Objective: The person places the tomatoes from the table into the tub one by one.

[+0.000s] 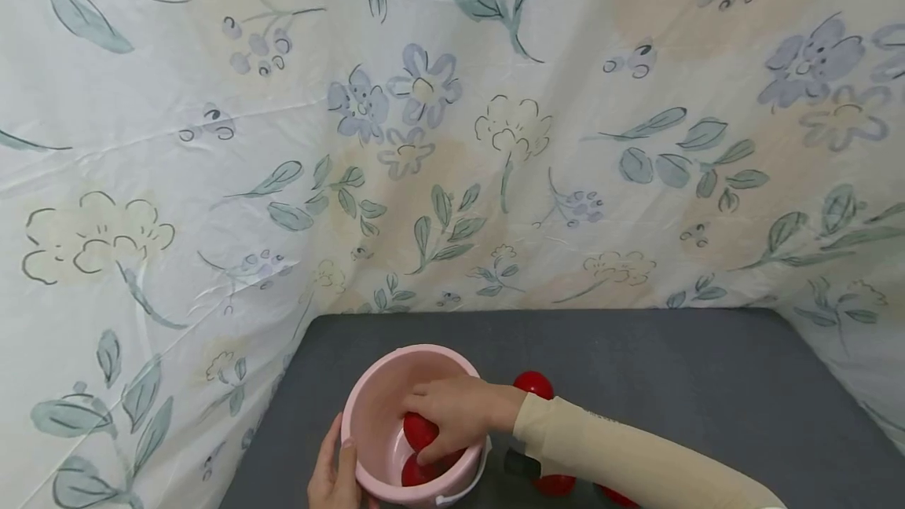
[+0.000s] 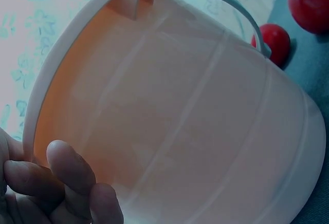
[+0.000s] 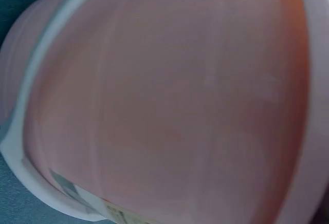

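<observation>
A pink bucket (image 1: 375,407) stands on the grey table near its front edge. My right hand (image 1: 447,415) reaches down into it, fingers curled over a red ball (image 1: 419,430); a second red ball (image 1: 413,474) lies on the bottom. My left hand (image 1: 331,471) holds the bucket's outer wall from the left. In the left wrist view its fingers (image 2: 67,175) press on the bucket (image 2: 205,131) below the rim. The right wrist view shows only the bucket's inner wall (image 3: 180,106); no fingers or ball appear there.
Loose red balls lie on the grey table (image 1: 672,368) right of the bucket: one behind my wrist (image 1: 535,383), two under my sleeve (image 1: 555,485) (image 1: 617,496). Two of the balls show in the left wrist view (image 2: 275,41) (image 2: 311,3). Flowered cloth (image 1: 452,140) walls in the back and sides.
</observation>
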Motion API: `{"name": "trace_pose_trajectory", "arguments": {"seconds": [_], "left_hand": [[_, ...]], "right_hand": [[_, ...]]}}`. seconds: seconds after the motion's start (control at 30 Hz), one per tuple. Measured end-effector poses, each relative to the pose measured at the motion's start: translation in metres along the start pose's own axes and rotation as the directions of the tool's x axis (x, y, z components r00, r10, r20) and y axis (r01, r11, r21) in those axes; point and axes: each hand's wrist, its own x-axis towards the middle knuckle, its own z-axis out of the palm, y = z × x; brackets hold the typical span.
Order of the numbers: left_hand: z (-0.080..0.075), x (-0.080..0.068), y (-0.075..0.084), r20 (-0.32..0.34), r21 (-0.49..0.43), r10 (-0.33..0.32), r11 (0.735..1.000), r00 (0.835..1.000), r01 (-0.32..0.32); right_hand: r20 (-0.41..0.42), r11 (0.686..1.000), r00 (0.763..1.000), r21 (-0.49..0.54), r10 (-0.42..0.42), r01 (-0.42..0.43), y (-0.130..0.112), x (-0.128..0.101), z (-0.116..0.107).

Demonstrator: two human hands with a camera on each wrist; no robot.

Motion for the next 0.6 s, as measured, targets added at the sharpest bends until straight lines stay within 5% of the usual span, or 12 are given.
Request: {"name": "trace_pose_trajectory", "arguments": {"seconds": [0.23,0.43,0.6], "left_hand": [[-0.002,-0.001,-0.001,0.017,-0.028,0.011,1.0,1.0,-0.011],[-0.005,-0.002,-0.002,0.037,-0.026,0.028,0.999,0.999,-0.027],[-0.005,-0.003,-0.002,0.047,-0.015,0.024,1.0,0.999,-0.024]], "right_hand": [[0.054,0.993,0.995,-0.091,0.08,-0.074,-0.005,0.002,0.005],[0.167,0.983,0.983,-0.178,0.082,-0.052,-0.009,0.005,0.004],[0.26,0.99,0.962,-0.132,0.082,-0.049,-0.013,0.008,0.001]]}}
